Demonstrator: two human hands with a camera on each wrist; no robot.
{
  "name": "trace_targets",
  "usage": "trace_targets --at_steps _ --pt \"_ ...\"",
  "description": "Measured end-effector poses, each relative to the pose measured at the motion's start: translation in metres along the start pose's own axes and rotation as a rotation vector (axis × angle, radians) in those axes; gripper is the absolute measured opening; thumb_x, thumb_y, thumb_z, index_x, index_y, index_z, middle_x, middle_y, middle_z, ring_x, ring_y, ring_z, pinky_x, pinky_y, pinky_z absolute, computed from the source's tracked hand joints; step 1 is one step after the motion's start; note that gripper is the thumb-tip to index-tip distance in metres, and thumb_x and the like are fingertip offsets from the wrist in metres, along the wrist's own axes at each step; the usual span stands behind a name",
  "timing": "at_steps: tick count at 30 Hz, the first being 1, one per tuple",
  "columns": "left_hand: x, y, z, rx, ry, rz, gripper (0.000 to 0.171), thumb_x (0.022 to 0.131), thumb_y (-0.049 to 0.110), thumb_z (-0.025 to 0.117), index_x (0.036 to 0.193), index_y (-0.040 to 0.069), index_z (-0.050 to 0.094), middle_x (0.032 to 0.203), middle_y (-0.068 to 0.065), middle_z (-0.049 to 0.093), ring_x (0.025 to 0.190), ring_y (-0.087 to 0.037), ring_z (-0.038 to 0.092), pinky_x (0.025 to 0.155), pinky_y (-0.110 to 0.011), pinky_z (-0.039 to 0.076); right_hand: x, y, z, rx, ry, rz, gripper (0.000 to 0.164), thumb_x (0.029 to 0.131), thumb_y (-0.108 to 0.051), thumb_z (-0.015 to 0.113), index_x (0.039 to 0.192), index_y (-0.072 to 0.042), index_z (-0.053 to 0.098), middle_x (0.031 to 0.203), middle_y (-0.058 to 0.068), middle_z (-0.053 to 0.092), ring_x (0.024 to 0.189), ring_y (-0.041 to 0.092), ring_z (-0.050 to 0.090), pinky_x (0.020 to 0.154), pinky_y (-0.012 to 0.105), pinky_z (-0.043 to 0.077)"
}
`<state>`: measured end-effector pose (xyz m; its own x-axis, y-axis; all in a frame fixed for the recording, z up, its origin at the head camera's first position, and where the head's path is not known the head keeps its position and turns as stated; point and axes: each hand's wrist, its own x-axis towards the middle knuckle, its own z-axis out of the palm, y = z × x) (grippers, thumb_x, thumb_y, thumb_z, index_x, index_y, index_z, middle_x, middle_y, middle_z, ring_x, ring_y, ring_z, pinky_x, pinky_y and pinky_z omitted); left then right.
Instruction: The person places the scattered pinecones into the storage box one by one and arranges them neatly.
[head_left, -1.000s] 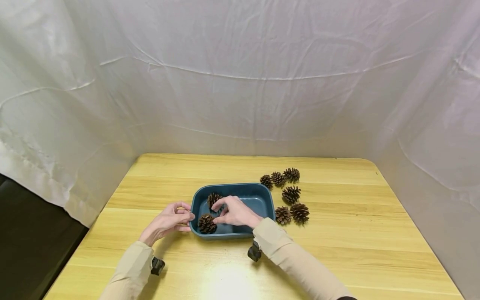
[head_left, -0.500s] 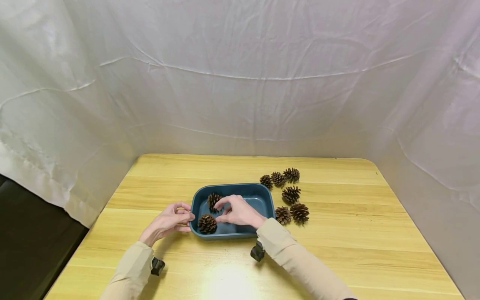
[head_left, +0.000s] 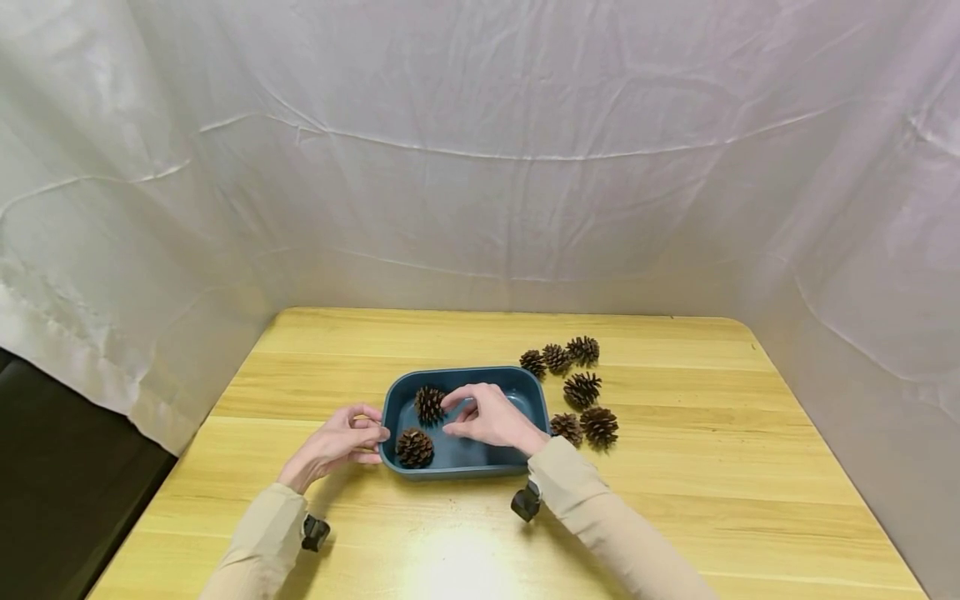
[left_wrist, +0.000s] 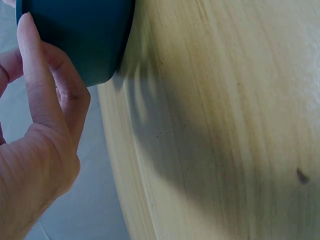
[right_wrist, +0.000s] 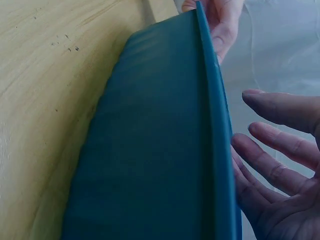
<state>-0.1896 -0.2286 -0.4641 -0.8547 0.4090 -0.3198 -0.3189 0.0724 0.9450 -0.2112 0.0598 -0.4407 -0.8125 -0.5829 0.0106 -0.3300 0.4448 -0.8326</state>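
Observation:
Two brown pine cones, a rear one (head_left: 430, 406) and a front one (head_left: 414, 448), sit at the left end of a dark blue rectangular tub (head_left: 480, 472). My left hand (head_left: 341, 437) holds the tub's left end, thumb at the rim and fingers against the outside; the left wrist view shows the thumb (left_wrist: 37, 75) upright by the blue wall. Over the tub's middle is my right hand (head_left: 487, 417), thumb and fingers apart, nothing between them, fingertips just right of the rear cone. In the right wrist view its spread fingers (right_wrist: 280, 150) show beyond the tub's near wall.
Several more pine cones lie right of the tub on the wooden table (head_left: 712, 467), including a back one (head_left: 582, 350), a middle one (head_left: 582, 389) and a front one (head_left: 599, 427). Pale cloth (head_left: 480, 167) hangs behind the table and at both sides.
My right hand has drawn off the front pine cone and shifted right and slightly back, its fingers apart. The left hand and the tub have stayed in place.

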Motion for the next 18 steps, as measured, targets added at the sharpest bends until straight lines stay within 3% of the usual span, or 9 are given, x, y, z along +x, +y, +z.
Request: trace_targets --at_steps 5,10,18 --pt "0.000 0.000 0.000 0.003 0.005 -0.004 0.028 0.097 0.000 0.056 0.118 -0.002 0.039 0.094 -0.003 0.064 0.075 -0.009 0.063 0.069 -0.024 0.065 -0.007 0.002 -0.010 -0.009 0.041 0.007 0.034 0.090 -0.016 0.076 0.122 -0.006 0.069 0.098 0.012 0.074 0.080 0.012 0.068 0.070 0.018 0.058" --pt "0.000 0.000 0.000 0.005 0.009 -0.007 0.027 0.097 0.000 0.056 0.118 -0.001 0.039 0.094 -0.003 0.064 0.075 -0.009 0.063 0.069 -0.024 0.065 -0.014 0.006 -0.020 0.003 0.095 0.011 0.033 0.090 -0.016 0.076 0.121 -0.008 0.069 0.106 0.013 0.073 0.086 0.014 0.068 0.076 0.019 0.059" --pt "0.000 0.000 0.001 0.003 0.011 -0.005 0.027 0.097 0.000 0.057 0.117 -0.001 0.040 0.092 -0.002 0.064 0.074 -0.008 0.063 0.068 -0.024 0.065 -0.027 0.019 -0.037 0.069 0.173 0.000 0.034 0.089 -0.013 0.076 0.121 -0.004 0.068 0.118 0.024 0.069 0.083 0.014 0.065 0.071 0.021 0.057"
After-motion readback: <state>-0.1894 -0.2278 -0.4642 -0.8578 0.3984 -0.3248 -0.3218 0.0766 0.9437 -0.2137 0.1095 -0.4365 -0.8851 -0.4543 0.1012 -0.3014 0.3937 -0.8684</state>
